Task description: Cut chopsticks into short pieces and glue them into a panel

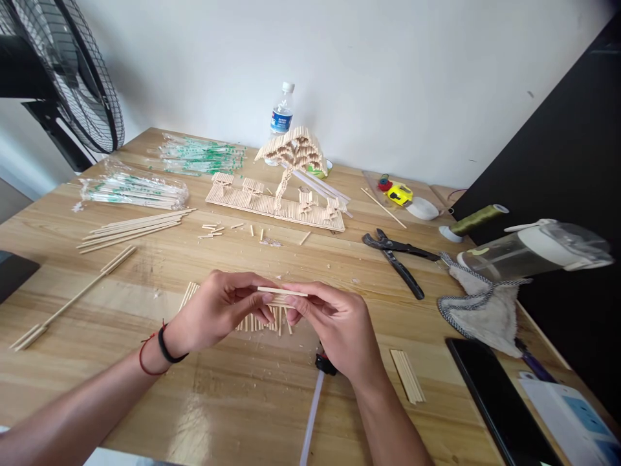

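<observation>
Between my two hands, above the table, is a small bundle of short wooden sticks (281,298) lying side by side. My left hand (220,304) pinches its left end, thumb in front. At the right end, the fingers and thumb of my right hand (334,317) close on it too. Below the hands lies a row of short cut sticks (257,321), partly hidden by them. A glue gun (325,362) with a glue stick (312,414) in its back end lies mostly under my right hand. Right of that wrist sits a flat panel of sticks (407,377).
A stick-built model (276,210) stands at the back before a water bottle (282,113). Wrapped sticks (136,192) and loose long sticks (136,230) lie left, near a fan (72,71). Pliers (395,252), a tape measure (400,194), a tumbler (524,249) and a phone (499,401) are right.
</observation>
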`<action>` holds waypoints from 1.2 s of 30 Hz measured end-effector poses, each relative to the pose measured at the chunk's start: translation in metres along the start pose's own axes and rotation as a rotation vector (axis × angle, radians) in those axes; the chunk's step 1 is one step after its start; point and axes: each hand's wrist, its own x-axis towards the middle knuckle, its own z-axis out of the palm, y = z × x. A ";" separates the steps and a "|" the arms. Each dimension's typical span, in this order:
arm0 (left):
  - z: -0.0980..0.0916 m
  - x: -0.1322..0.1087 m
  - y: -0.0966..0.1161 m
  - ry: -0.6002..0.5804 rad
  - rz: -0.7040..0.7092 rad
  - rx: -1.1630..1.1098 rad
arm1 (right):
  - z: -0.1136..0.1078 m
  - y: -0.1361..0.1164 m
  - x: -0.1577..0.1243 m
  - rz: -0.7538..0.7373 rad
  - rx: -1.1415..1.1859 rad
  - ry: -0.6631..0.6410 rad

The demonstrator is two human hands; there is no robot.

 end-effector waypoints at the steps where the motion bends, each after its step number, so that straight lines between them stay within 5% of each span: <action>1: 0.000 0.000 0.001 0.010 -0.002 0.002 | -0.001 0.000 0.000 0.028 0.011 -0.011; 6: -0.002 0.001 0.001 0.056 -0.005 0.023 | -0.003 -0.004 0.002 0.176 0.067 -0.104; 10: 0.000 0.001 -0.001 -0.016 -0.049 0.020 | -0.003 -0.006 0.002 0.153 0.041 -0.108; 36: 0.002 -0.001 0.003 0.004 0.018 0.001 | 0.002 -0.008 0.000 0.091 -0.026 -0.183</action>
